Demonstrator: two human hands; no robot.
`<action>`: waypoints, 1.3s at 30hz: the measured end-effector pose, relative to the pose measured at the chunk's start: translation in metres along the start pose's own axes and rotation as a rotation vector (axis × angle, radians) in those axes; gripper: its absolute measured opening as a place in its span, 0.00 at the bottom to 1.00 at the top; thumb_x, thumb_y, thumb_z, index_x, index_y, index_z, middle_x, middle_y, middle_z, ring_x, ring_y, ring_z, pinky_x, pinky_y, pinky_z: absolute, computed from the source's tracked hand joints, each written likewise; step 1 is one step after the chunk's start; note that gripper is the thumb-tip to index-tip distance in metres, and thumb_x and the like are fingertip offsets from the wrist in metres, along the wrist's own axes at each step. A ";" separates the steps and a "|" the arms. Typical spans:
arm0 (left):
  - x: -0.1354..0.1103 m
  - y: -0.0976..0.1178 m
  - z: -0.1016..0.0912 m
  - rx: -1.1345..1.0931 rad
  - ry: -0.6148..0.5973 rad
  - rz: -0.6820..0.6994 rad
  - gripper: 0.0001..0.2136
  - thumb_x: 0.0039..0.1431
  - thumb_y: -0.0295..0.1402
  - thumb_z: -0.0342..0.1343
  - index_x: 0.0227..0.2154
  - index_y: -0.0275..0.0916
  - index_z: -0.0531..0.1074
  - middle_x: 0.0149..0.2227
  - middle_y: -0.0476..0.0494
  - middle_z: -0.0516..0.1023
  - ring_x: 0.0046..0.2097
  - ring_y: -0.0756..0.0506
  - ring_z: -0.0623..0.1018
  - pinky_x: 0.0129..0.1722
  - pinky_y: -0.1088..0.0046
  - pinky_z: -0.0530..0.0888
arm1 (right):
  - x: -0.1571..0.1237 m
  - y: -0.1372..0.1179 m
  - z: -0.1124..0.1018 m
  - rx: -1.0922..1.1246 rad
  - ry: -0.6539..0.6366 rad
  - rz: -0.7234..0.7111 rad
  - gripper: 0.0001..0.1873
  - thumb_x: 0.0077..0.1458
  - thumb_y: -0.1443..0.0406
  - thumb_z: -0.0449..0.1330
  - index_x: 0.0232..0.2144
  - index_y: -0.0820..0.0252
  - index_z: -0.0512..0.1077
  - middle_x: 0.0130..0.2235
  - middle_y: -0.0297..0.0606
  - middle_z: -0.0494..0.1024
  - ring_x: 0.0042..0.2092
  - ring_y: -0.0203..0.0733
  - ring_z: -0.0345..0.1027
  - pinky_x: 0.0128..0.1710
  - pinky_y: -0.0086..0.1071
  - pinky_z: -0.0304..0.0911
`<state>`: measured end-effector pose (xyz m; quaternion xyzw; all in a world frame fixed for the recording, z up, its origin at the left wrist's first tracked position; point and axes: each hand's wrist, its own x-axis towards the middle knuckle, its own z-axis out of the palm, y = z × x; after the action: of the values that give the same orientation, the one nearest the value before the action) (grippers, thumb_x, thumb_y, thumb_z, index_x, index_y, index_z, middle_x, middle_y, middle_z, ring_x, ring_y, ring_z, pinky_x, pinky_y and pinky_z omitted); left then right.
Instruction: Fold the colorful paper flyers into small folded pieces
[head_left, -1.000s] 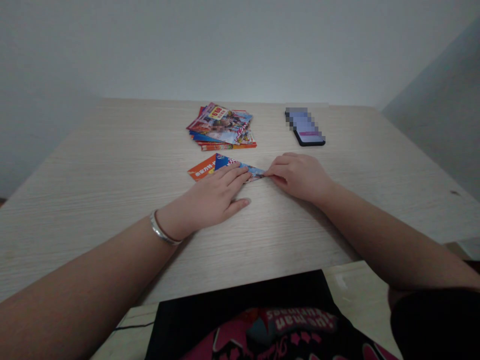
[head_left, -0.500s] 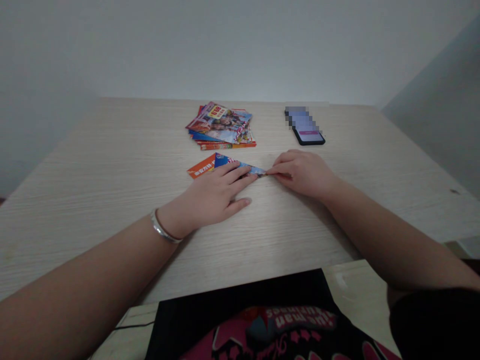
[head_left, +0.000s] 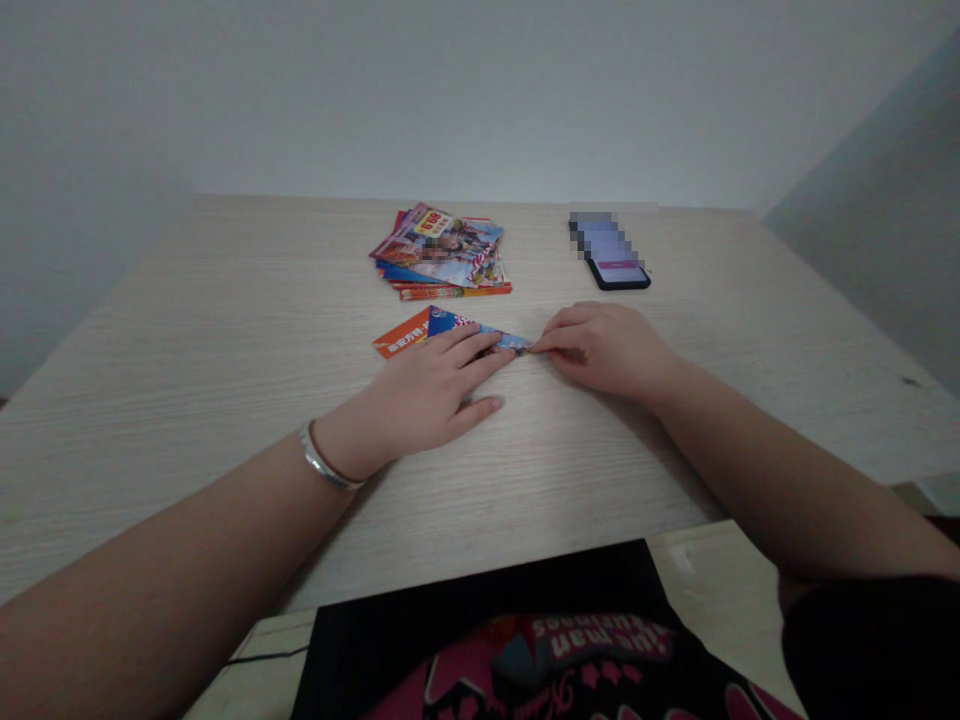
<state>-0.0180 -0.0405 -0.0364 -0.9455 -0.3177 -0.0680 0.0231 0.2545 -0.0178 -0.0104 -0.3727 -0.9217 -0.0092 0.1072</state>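
- Nearest the person, past the near edge of the table, a black garment with pink print covers the lap.
- A silver bangle sits on the left wrist, which rests on the table not far in from the near edge.
- The left hand lies palm down around the middle of the table. Its fingers are stretched out flat and close together, and their tips press on the folded leaflet.
- The folded leaflet lies flat on the table, midway between the near and far edges. It is already creased into a narrow shape that tapers to a point at its right end, with an orange flap showing at its left.
- The right hand is just right of that point. Its fingers are curled, and thumb and forefinger are closed on the very tip of the paper.
- By my reading, the folding is partly done: several creases are in, and the hands are flattening or sharpening the pointed end.
- Further back, toward the far edge, a stack of leaflets lies unfolded and untouched, well apart from both hands.
- To its right, near the far edge, a phone lies face up with its screen lit.
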 end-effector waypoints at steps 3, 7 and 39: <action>0.000 -0.001 0.001 -0.002 0.000 -0.002 0.29 0.75 0.49 0.44 0.70 0.36 0.63 0.70 0.31 0.66 0.71 0.31 0.65 0.71 0.49 0.63 | 0.001 0.000 0.003 -0.002 0.013 -0.004 0.16 0.61 0.68 0.59 0.46 0.53 0.84 0.44 0.40 0.85 0.44 0.45 0.77 0.43 0.36 0.66; 0.000 -0.001 0.001 -0.013 0.001 -0.009 0.29 0.75 0.48 0.44 0.70 0.36 0.63 0.70 0.31 0.66 0.71 0.32 0.65 0.71 0.49 0.63 | 0.003 0.000 0.004 -0.019 0.003 -0.007 0.16 0.62 0.68 0.59 0.46 0.53 0.85 0.43 0.40 0.85 0.43 0.45 0.76 0.41 0.36 0.63; 0.002 0.002 0.001 0.011 0.012 0.002 0.31 0.75 0.50 0.41 0.68 0.32 0.65 0.70 0.31 0.66 0.71 0.30 0.65 0.71 0.49 0.63 | 0.001 0.014 0.001 0.001 -0.003 -0.176 0.15 0.65 0.67 0.59 0.49 0.53 0.83 0.47 0.38 0.86 0.45 0.44 0.77 0.46 0.37 0.66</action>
<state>-0.0153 -0.0411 -0.0377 -0.9452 -0.3170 -0.0716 0.0301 0.2634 -0.0072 -0.0122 -0.2901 -0.9511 -0.0175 0.1045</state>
